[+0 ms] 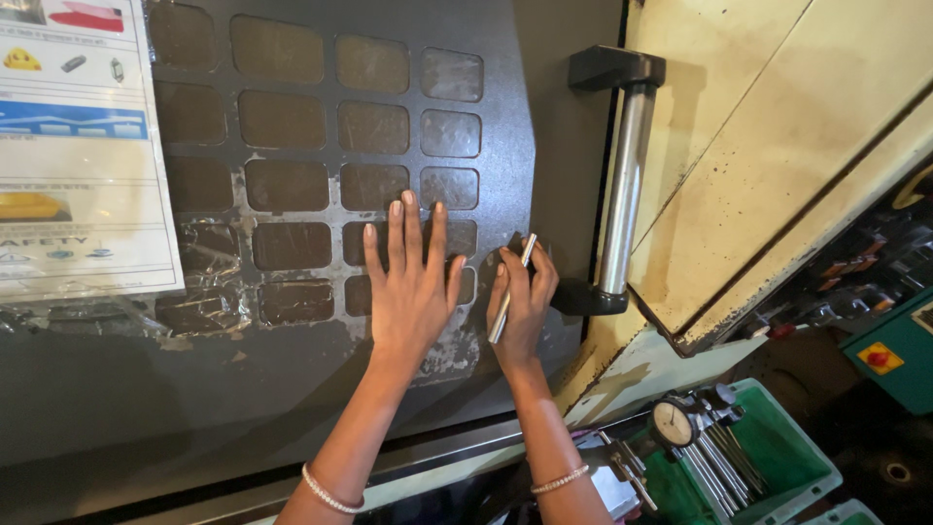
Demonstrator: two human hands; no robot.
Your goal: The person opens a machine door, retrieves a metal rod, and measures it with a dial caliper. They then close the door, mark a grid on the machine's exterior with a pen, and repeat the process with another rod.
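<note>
My left hand (410, 282) lies flat, fingers spread, against the dark grey machine door (292, 389), over its grid of small rectangular windows (292, 185). My right hand (523, 306) presses on the door beside it and holds a thin silver metal rod (511, 290) that slants up between the fingers. A chrome bar handle (622, 185) in black brackets stands upright just right of my right hand. Both wrists wear thin bracelets.
A laminated instruction sheet (78, 146) is stuck to the door at upper left, with torn tape below it. A cream machine panel (777, 146) fills the upper right. A green tray (768, 457) at lower right holds a dial gauge (673, 423) and several metal tools.
</note>
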